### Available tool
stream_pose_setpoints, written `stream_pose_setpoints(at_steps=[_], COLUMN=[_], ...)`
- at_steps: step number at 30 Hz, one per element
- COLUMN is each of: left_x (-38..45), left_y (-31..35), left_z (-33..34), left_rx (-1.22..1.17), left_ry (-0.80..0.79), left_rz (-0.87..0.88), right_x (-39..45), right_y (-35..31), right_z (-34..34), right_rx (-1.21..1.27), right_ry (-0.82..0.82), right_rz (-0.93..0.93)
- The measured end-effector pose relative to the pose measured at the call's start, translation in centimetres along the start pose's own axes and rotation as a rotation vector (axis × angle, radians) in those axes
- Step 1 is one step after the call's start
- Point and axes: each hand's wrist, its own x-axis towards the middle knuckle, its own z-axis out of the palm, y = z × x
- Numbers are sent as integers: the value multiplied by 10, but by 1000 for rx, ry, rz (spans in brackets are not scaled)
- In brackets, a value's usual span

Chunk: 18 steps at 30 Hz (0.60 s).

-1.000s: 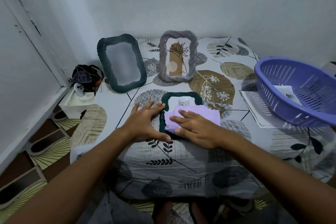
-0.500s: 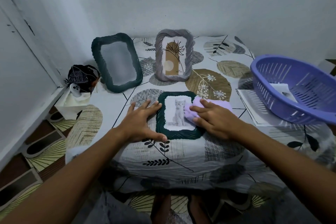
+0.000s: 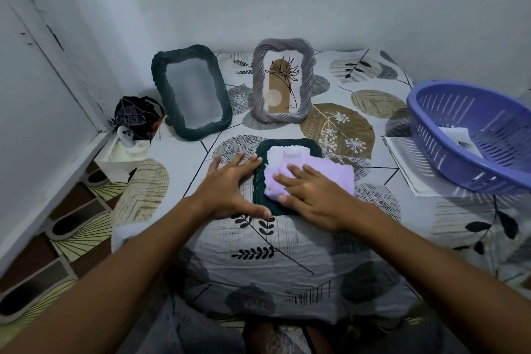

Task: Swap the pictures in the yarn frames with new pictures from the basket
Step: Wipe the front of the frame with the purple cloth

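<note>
A small dark green yarn frame (image 3: 287, 144) lies flat on the cloth-covered table in front of me. My right hand (image 3: 311, 195) presses a folded lilac cloth (image 3: 324, 178) flat on the frame's glass, covering most of the picture. My left hand (image 3: 227, 190) lies flat with fingers spread beside the frame's left edge, thumb at its lower corner. A larger dark green frame (image 3: 192, 95) stands at the back left with a blank pane. A grey yarn frame (image 3: 283, 85) with a plant picture stands at the back centre. A purple basket (image 3: 471, 135) at the right holds a white picture (image 3: 459, 139).
Sheets of paper (image 3: 408, 167) lie under the basket's left side. A white box with a dark bundle (image 3: 133, 126) sits at the table's left corner by the wall. Patterned floor tiles (image 3: 57, 238) show at the lower left.
My right hand slid the lilac cloth from the frame's right side back left and down over the glass, hiding the cat picture again. My left hand stayed put.
</note>
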Motion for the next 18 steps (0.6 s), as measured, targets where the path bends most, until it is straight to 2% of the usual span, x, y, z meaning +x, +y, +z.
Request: stream_pose_setpoints(at_steps=[4,10,14,18], left_x=[0,-2,-2,-2], left_y=[0,2,2,4], left_z=[-2,-3,-3,-5], left_rx=[-16,-26,-22,-12], left_ry=[-13,-25,-33,-33], left_rz=[-4,-5,-9,-7], right_x=[-20,-12,17,41], right_y=[11,35,28,14], right_z=[-7,-26,-33,-23], right_rx=[-11,-153,-130,-71], right_ry=[-2,8,10,4], right_rz=[11,170,287,244])
